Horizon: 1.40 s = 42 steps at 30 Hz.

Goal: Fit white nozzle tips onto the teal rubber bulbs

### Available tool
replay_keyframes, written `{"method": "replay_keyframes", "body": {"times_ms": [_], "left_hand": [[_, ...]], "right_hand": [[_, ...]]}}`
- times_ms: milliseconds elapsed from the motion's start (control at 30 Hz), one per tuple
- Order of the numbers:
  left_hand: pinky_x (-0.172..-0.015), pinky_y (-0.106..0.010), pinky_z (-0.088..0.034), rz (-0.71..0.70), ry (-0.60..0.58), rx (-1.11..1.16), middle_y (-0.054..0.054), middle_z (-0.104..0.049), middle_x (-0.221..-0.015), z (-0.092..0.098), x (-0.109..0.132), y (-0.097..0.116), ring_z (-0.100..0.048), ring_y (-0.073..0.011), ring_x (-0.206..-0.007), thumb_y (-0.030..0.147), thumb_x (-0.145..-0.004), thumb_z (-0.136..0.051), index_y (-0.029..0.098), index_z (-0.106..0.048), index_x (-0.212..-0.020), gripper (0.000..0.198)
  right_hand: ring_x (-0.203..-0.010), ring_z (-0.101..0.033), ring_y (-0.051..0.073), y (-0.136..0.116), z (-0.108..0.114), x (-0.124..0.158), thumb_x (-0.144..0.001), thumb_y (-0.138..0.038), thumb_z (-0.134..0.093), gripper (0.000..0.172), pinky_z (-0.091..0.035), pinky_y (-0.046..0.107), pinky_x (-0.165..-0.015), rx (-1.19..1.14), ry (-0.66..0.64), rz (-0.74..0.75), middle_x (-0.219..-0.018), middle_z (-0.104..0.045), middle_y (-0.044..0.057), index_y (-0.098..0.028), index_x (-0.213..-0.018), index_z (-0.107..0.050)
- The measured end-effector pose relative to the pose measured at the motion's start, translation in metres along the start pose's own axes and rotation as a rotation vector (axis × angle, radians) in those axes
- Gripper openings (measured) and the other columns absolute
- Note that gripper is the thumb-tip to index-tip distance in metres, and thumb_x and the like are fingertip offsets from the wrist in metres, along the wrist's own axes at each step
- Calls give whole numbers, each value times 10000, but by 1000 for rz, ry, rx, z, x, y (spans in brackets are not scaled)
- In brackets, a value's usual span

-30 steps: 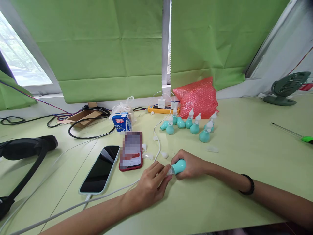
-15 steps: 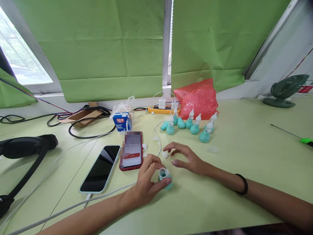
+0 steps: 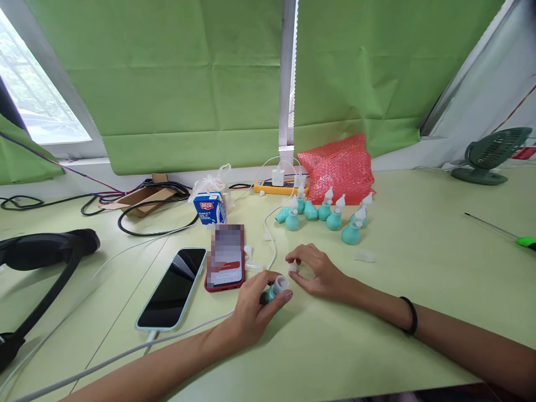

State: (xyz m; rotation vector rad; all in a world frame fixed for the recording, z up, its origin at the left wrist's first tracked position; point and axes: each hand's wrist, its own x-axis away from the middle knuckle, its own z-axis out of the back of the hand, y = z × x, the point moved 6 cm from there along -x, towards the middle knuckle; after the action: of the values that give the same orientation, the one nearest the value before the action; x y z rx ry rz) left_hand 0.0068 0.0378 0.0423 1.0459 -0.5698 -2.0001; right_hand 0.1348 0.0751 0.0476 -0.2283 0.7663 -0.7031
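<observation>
Between the thumb and fingers of my left hand (image 3: 255, 307) is a teal bulb (image 3: 267, 296) with a clear collar (image 3: 280, 283), its open mouth tilted up and to the right. My right hand (image 3: 320, 273) pinches a small whitish translucent piece (image 3: 292, 268) just above and right of that collar, not touching it. Several teal bulbs with clear pointed tips stand farther back, one of them at the front right (image 3: 350, 233). A teal bulb without a tip (image 3: 310, 210) is among them. A clear cap (image 3: 364, 256) lies to the right of my right hand.
A red-cased phone (image 3: 226, 273) and a pale-cased phone (image 3: 171, 290) lie left. Behind are a blue milk carton (image 3: 210, 209), a yellow power strip (image 3: 268, 188) and a red bubble bag (image 3: 343, 173). A white cable (image 3: 125, 353) passes under my left hand. A screwdriver (image 3: 492, 226) lies right.
My right hand has closed on the small whitish piece, lifting it from the table. My left hand has tilted the bulb's mouth rightward and shifted it slightly left.
</observation>
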Motion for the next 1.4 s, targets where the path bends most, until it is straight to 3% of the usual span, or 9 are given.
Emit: {"method": "replay_keyframes", "body": {"times_ms": [100,233,333,733,967,1233,1400], "left_hand": [[-607,-234,-391,4,-16,-44,-20,-562,-706,-1,-3,1,-496,-123,-632,331,-797,-486,153,-512,-814,181],[-571,-233,-376,5,-40,-93,-16,-538,-670,-3,-6,2,-476,-123,-612,335,-798,-487,144,-540,-803,198],[-547,-228,-364,-2,-42,-123,-14,-519,-652,-3,-8,3,-465,-120,-595,331,-797,-491,136,-557,-798,206],[-503,-213,-315,-14,-34,-121,3,-464,-593,-4,-9,3,-414,-103,-548,313,-789,-511,122,-593,-792,208],[-517,-222,-324,-88,-76,-149,-8,-473,-620,-7,-7,9,-421,-112,-571,299,-808,-483,133,-577,-763,196],[-533,-243,-319,-200,-68,-220,-15,-481,-584,-10,-7,12,-406,-122,-565,279,-832,-440,134,-543,-708,217],[-535,-242,-325,-167,-64,-220,-14,-479,-579,-9,-8,11,-403,-120,-563,285,-835,-434,133,-551,-700,234]], "right_hand": [[-659,-510,114,2,8,-1,-728,-197,-542,261,-455,277,-636,-329,49,-132,-786,-557,36,-164,-987,-529],[-651,-539,118,1,15,-5,-681,-242,-628,147,-485,252,-576,-813,-10,-280,-768,-554,39,-152,-796,-607],[-618,-555,122,1,16,-7,-616,-222,-690,137,-489,251,-549,-969,-83,-329,-706,-580,29,-145,-714,-632],[-655,-605,151,4,17,-5,-559,-255,-724,166,-495,229,-542,-729,-57,-301,-712,-652,50,-156,-682,-675],[-597,-606,131,9,12,-3,-529,-240,-737,223,-494,210,-520,-778,-222,-363,-693,-671,48,-146,-726,-689],[-596,-616,138,16,2,0,-481,-267,-756,257,-514,229,-564,-860,-299,-522,-660,-667,48,-125,-682,-684],[-521,-607,131,12,0,-2,-422,-302,-773,303,-524,238,-527,-957,-311,-579,-626,-655,44,-108,-632,-671]]}}
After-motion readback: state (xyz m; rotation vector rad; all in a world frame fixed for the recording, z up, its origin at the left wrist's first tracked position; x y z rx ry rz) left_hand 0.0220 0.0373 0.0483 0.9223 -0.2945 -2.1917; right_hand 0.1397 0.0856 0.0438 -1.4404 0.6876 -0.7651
